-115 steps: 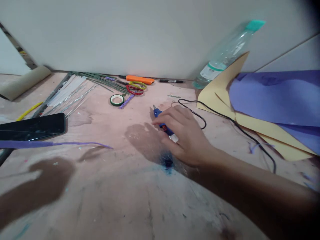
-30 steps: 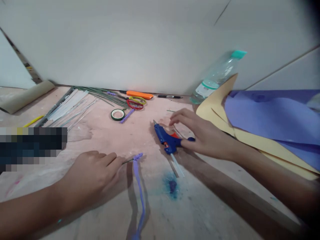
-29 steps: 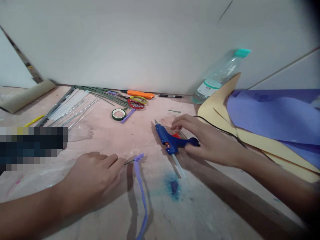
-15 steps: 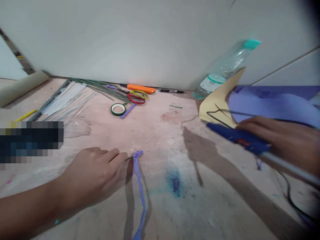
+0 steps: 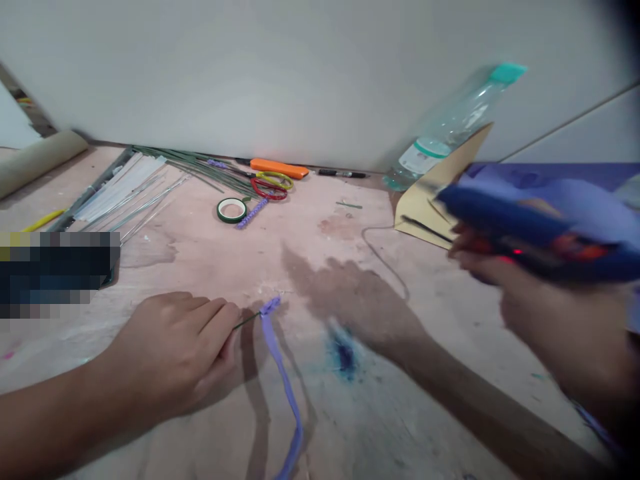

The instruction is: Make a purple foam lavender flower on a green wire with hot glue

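My left hand [image 5: 175,350] rests low over the table, its fingers closed on a thin green wire stem [image 5: 247,321]. Around the stem's tip is a small wrapped bit of purple paper [image 5: 271,306]. From there a long purple paper strip [image 5: 283,380] trails toward the near edge of the view. At the right, my right hand [image 5: 540,307] grips a blue hot glue gun [image 5: 530,223] with its nozzle pointing left. A small red light glows on the gun. Both the gun and the hand are somewhat blurred.
Scissors [image 5: 270,185], green tape [image 5: 232,210], an orange cutter [image 5: 279,168], a marker [image 5: 343,173] and green wires [image 5: 185,167] lie along the wall. Clear glue sticks [image 5: 150,200] are at left. A plastic bottle [image 5: 423,157] leans behind yellow card [image 5: 425,207] at right.
My right hand has gone from loosely handling the glue gun to gripping it by the handle, lifted off the table. The view has shifted slightly; my left hand still holds the stem.
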`<state>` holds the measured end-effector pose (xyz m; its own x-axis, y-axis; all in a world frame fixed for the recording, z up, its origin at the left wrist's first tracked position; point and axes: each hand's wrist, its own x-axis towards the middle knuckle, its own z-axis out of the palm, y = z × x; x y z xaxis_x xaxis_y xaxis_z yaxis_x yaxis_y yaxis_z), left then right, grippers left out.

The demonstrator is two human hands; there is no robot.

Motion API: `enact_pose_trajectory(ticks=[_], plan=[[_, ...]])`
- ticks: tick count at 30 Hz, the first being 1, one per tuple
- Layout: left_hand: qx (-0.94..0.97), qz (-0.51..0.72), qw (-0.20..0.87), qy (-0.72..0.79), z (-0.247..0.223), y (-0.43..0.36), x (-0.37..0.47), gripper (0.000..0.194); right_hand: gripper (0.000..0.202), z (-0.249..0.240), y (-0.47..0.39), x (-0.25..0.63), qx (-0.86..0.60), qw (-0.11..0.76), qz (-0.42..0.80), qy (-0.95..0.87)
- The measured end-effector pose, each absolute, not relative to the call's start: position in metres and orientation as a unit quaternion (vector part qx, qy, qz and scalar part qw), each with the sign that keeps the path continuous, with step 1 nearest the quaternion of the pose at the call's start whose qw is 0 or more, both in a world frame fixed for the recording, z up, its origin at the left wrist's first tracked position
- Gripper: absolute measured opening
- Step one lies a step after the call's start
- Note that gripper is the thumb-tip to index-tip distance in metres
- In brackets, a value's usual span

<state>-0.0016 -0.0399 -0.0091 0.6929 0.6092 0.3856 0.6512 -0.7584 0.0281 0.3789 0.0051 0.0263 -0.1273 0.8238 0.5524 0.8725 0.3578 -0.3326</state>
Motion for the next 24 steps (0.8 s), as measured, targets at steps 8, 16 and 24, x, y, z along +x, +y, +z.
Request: enact_pose_trajectory(ticks=[8, 16, 24], plan=[[-0.932, -0.151, 0.057, -0.325, -0.011, -0.031, -0.001, 0.026, 0.012, 0.01, -0.025, 0.295, -0.347, 0.32, 0.255, -0.844], [-0.966, -0.125, 0.056, -0.22, -0.006, -0.045, -0.005, 0.027, 0.008, -0.02, -0.02, 0.297, -0.327, 0.315, 0.317, -0.833], [-0.971, -0.109, 0.033, -0.21, -0.009, -0.046, -0.001, 0.033, 0.009, -0.018, -0.023, 0.295, -0.328, 0.267, 0.299, -0.855]])
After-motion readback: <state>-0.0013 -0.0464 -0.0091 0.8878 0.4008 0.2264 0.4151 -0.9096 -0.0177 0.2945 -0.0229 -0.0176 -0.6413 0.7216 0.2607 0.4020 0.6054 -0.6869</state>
